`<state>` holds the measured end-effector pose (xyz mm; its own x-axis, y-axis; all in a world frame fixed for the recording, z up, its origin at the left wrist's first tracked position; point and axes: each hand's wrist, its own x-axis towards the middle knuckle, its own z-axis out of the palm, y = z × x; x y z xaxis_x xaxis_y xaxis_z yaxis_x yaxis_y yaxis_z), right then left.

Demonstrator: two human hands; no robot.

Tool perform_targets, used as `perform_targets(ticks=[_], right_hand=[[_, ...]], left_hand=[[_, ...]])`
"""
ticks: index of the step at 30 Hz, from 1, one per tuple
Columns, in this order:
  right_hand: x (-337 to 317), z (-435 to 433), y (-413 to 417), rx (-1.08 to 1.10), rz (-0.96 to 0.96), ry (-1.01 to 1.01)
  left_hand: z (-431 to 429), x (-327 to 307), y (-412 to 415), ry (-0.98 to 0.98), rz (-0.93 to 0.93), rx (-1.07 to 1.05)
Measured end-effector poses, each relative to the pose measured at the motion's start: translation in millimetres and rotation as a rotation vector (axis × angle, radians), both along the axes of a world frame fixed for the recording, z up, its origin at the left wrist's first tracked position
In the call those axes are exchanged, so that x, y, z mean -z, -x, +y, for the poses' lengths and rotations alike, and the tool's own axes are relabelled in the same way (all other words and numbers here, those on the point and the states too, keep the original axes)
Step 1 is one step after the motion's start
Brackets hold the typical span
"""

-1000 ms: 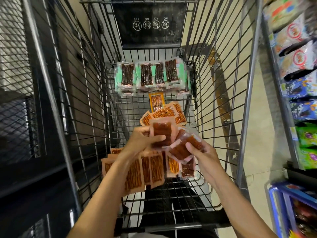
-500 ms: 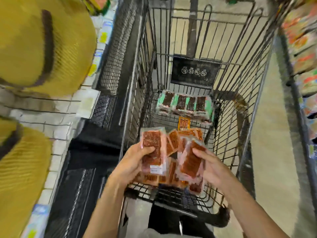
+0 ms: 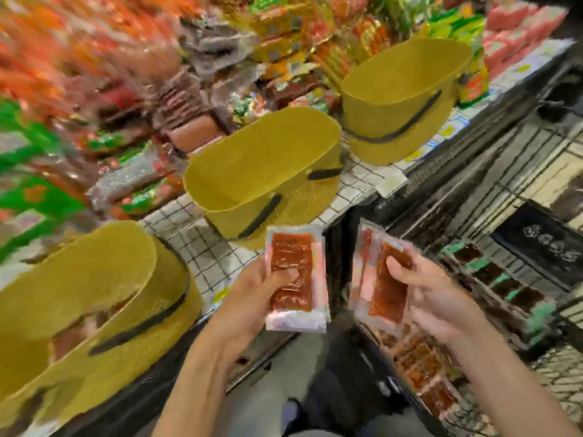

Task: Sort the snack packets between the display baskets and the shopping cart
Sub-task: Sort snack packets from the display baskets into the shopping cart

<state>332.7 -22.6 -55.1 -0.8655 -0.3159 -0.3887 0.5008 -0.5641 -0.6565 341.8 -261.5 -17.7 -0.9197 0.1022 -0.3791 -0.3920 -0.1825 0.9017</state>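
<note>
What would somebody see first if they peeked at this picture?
The big yellow baskets jump out: a near basket at lower left, a middle basket in the centre and a far basket at upper right, all along the shelf edge. Right in front, the left hand holds a red snack packet and the right hand holds more red packets.

Three yellow baskets (image 3: 262,171) on the shelf (image 3: 189,241), one cart (image 3: 520,171) beside it. The left hand (image 3: 252,298) holds one red packet (image 3: 295,279), the right hand (image 3: 432,294) at least two; blur hides any more.
</note>
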Motion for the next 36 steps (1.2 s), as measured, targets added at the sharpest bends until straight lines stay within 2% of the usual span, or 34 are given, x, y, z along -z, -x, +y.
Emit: perform_targets(ticks=[4, 6, 10, 12, 14, 18, 22, 26, 28, 31, 33, 36], right_hand=[[-52, -78, 17, -0.250, 0.191, -0.001], [-76, -123, 23, -0.347, 0.293, 0.029], [-102, -221, 35, -0.489, 0.359, 0.109], [-108, -270, 40, -0.535, 0.364, 0.070], [-104, -316, 47, -0.536, 0.336, -0.080], [-79, -385, 56, -0.619, 0.281, -0.461], [-49, -420, 51, -0.751, 0.206, -0.800], [-27, -433, 35, -0.910, 0.240, -0.936], [-21, -436, 33, -0.965, 0.336, -1.052], [-16, -436, 38, -1.021, 0.496, -1.359], [-13, -436, 40, -1.103, 0.504, -1.376], [-11, -439, 42, -1.124, 0.363, -1.228]], left_hand=[[-62, -42, -39, -0.023, 0.117, -0.251], [-97, -59, -54, 0.023, 0.177, -0.363], [-180, -85, -77, 0.185, 0.222, -0.560], [-223, -91, -82, 0.254, 0.209, -0.607], [-262, -86, -82, 0.322, 0.139, -0.670], [-309, -59, -75, 0.396, -0.069, -0.614], [-311, -35, -68, 0.427, -0.294, -0.564], [-299, -12, -63, 0.475, -0.374, -0.443], [-293, -4, -62, 0.624, -0.392, -0.406], [-292, -1, -60, 0.849, -0.420, -0.377], [-295, 2, -59, 0.820, -0.500, -0.330], [-300, 3, -59, 0.558, -0.603, -0.320]])
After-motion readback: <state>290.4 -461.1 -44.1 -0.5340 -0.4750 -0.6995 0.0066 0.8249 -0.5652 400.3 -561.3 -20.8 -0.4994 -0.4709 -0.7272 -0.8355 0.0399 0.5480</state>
